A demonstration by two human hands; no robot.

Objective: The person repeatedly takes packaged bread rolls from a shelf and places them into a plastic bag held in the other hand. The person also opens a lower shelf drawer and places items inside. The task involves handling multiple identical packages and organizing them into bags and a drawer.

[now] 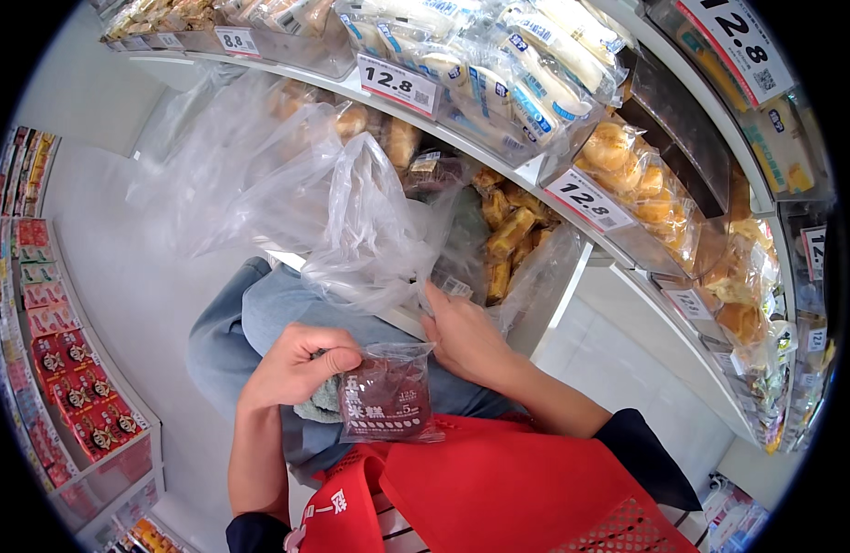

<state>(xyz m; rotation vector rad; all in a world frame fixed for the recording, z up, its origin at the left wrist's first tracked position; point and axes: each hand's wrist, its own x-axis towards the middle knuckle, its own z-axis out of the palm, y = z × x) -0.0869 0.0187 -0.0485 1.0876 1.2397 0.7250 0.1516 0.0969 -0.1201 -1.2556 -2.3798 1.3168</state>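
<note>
My left hand (304,366) holds a dark red packaged rice cake (387,397) by its clear wrapper's upper left corner, in front of my red vest. A grey-green cloth (320,401) shows beneath that hand. Farther forward, the fingers of my right hand (459,328) pinch the edge of a large clear plastic bag (370,221). This crumpled bag spreads over an open white drawer (560,304) under the shelf. Inside the drawer lie wrapped yellow-brown pastries (511,235), bread rolls (401,142) and a dark wrapped item (432,169).
Above the drawer curves a shelf edge (487,148) with price tags, carrying bagged white bread (494,69) and bagged round buns (632,166). At far left stands a rack with red snack packs (86,394). My knees (280,304) are close to the drawer.
</note>
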